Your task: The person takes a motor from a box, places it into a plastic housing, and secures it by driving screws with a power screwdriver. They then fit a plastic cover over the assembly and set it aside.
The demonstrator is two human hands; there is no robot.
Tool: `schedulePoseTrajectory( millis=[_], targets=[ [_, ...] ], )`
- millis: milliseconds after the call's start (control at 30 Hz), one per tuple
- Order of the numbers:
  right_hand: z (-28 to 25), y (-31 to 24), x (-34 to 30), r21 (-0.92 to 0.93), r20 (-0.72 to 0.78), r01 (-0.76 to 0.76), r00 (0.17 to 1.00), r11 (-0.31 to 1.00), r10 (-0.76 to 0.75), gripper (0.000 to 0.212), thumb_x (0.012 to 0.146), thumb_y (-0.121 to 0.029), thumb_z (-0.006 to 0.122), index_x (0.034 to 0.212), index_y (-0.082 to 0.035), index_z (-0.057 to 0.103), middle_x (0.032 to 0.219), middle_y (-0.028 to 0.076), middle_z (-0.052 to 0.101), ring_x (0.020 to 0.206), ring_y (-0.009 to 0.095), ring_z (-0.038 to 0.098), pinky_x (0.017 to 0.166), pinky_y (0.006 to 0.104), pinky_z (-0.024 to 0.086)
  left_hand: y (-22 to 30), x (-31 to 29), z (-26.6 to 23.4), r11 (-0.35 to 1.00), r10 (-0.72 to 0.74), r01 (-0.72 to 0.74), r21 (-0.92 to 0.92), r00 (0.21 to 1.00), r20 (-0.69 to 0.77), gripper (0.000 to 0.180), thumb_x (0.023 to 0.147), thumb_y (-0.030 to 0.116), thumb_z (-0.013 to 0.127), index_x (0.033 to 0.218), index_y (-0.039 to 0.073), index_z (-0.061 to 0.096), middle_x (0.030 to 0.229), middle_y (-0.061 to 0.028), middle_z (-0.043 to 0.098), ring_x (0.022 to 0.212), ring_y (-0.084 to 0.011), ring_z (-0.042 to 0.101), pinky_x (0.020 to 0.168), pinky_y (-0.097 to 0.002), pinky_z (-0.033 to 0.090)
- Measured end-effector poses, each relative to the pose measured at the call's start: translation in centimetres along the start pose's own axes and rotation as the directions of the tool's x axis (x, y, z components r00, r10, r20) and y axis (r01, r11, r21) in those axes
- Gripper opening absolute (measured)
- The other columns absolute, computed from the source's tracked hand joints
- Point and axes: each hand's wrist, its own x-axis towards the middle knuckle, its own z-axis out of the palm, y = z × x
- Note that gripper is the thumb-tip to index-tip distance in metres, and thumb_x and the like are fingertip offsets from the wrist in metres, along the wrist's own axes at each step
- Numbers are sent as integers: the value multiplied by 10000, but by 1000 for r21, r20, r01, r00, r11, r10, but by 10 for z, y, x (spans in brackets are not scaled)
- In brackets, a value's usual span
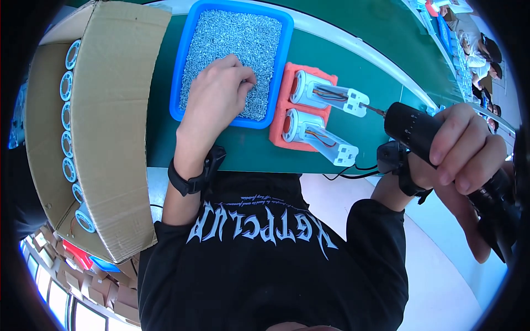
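Note:
My left hand point(217, 91) is over a blue tray point(183, 71) filled with small silver screws point(237, 27). Its fingers are curled together at the screws, and whatever is between the fingertips is hidden. A black electric screwdriver point(411, 128) is gripped in my right hand point(464, 149). Its thin bit points left, with the tip at the end of the far white plastic housing point(353, 101). A second white housing point(343, 151) lies nearer to me. Both have coloured wires inside and rest with their round ends in an orange-red foam holder point(280, 132).
An open cardboard box point(118, 110) stands at the left, with several white round parts point(67, 116) along its inside. The green table point(237, 154) carries the tray and holder. A black cable point(359, 174) runs by the near edge. Other people point(488, 49) are at the far right.

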Motion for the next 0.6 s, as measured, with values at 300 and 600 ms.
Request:
schedulePoseTrajectory(
  millis=[300, 600],
  targets=[
    [-5, 2, 2, 10, -11, 7, 1000, 1000, -7, 556, 585, -619, 794, 787, -135, 609, 712, -26, 606, 564, 90, 610, 564, 212, 516, 18, 13, 11, 946, 34, -63, -318, 995, -95, 56, 761, 8, 661, 811, 31, 670, 878, -81, 650, 791, -208, 642, 705, -303, 506],
    [-7, 11, -1, -14, -17, -1, 1000, 1000, 1, 580, 575, -654, 783, 790, -143, 611, 725, -30, 599, 580, 83, 607, 574, 212, 504, 45, 26, 45, 764, 155, -235, -601, 971, -182, 128, 782, -17, 673, 893, 29, 630, 856, -76, 646, 748, -188, 627, 676, -291, 502]
  ],
)
